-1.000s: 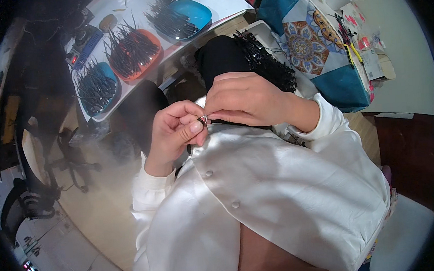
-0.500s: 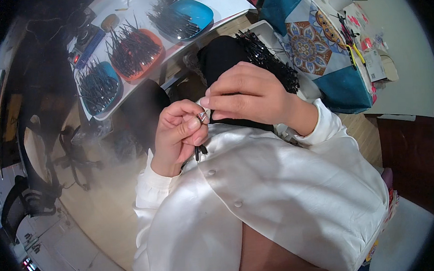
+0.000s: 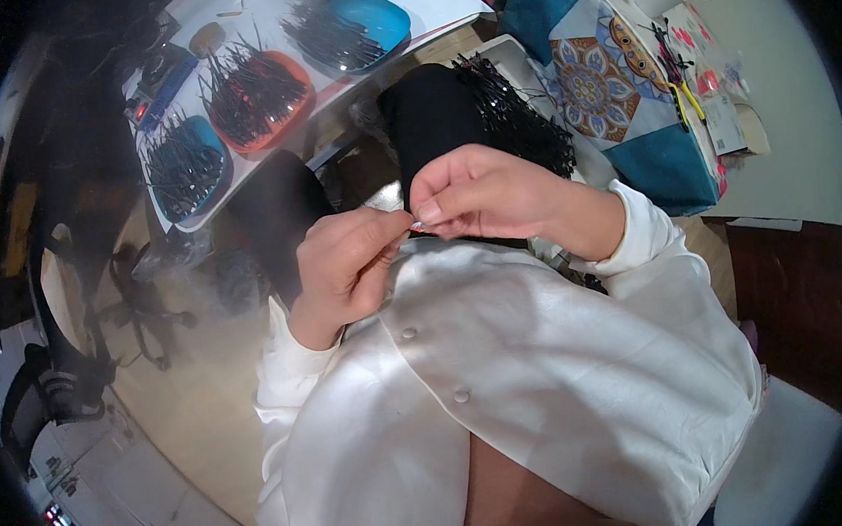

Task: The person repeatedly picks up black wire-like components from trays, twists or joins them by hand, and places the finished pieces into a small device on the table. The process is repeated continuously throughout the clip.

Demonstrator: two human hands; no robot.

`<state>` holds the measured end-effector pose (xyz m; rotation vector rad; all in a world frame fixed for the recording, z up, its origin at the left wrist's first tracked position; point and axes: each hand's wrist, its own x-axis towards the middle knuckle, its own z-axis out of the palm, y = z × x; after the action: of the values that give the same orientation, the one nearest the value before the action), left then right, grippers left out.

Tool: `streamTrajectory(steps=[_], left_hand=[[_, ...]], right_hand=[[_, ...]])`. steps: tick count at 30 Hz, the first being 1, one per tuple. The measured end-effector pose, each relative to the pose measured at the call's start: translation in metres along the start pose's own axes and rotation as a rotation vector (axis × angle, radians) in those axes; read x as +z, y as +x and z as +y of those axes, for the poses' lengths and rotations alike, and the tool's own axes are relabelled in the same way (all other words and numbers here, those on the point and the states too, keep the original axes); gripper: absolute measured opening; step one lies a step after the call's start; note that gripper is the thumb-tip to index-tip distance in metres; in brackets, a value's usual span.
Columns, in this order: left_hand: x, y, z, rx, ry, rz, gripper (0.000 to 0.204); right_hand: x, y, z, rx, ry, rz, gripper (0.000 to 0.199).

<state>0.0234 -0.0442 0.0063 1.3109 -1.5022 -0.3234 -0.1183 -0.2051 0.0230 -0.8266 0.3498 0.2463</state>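
Close together above my lap, both hands are closed in a pinch. My left hand (image 3: 348,258) is seen from its back, with thumb and forefinger tips meeting those of my right hand (image 3: 499,196). Between the fingertips shows a small silvery and reddish wire end (image 3: 420,227); most of it is hidden by the fingers. The black part of the wire is out of sight behind my left hand. Just beyond my right hand, a big bunch of glossy black wires (image 3: 523,117) lies beside my black-clad leg (image 3: 428,108).
On the white table (image 3: 444,1) ahead stand a blue tray (image 3: 227,169), an orange tray (image 3: 302,82) and another blue tray (image 3: 382,19), with many dark wires. A blue device (image 3: 164,86) sits at left. At right, yellow-handled pliers (image 3: 692,102) lie on a patterned cloth (image 3: 598,88).
My left hand has turned so its back shows, hiding the black wire. My right hand has come down, and its fingertips now meet the left ones at the wire end.
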Motion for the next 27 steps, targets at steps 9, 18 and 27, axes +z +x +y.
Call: streamTrajectory(steps=[9,18,27], left_hand=[[0.006,-0.009,-0.007,-0.517,-1.338,0.101,0.011],[0.011,-0.009,-0.013,-0.584,-1.642,0.000,0.014],[-0.015,0.002,0.006,-0.188,-0.178,-0.036,0.012]], right_hand=[[0.004,-0.005,-0.026,-1.035,-1.289,0.084,0.021],[0.008,0.009,-0.023,-1.370,-1.375,-0.054,0.019],[0.019,-0.004,0.014,-0.311,-0.214,0.110,0.005]])
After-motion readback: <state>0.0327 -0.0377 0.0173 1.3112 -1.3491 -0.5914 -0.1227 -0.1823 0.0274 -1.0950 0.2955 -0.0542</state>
